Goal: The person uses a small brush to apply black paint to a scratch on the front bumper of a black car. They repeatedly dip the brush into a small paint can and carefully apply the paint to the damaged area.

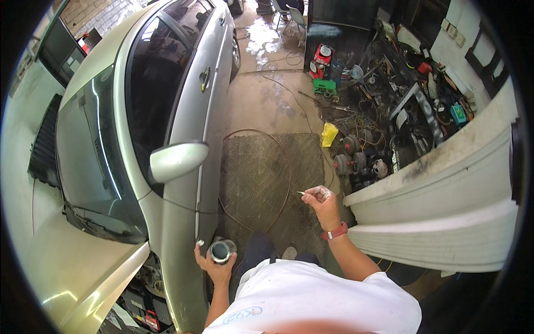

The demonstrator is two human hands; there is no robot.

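My left hand [219, 271], low beside the car's front door, is closed round a small round can [221, 252] with an open top and a dark inside. A small white bit [200, 243] shows at one fingertip of that hand; I cannot tell what it is. My right hand [321, 201] is raised in front of me with thumb and fingers pinched together. From the pinch sticks out a short, thin, whitish piece [301, 192], too small to name. A red band [335, 231] circles the right wrist.
On my left stands a silver car [181, 214], its side mirror [178, 161] jutting out and its hood raised. A hose [288, 167] loops over the textured mat [253, 183]. Tools and parts clutter the right side, near a green case [325, 86] and a white panel [428, 222].
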